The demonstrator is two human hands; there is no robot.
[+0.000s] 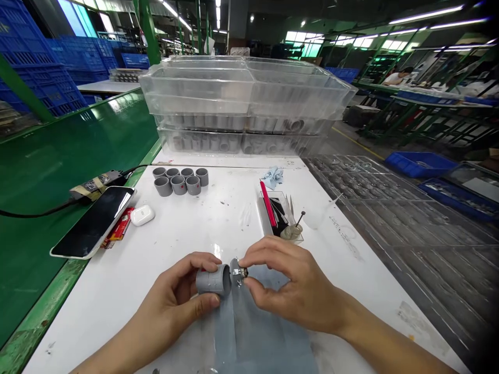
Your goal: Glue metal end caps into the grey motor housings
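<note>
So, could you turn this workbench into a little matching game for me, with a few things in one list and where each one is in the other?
Things:
1. grey tube
2. small metal-tipped piece
3. phone
4. clear trays

Places:
a. stacked at the far end of the table
b. pinched in the right hand
c. lying flat at the table's left edge
d. held in the left hand

Pairs: 1-d, 2-b, 3-c, 4-a.
</note>
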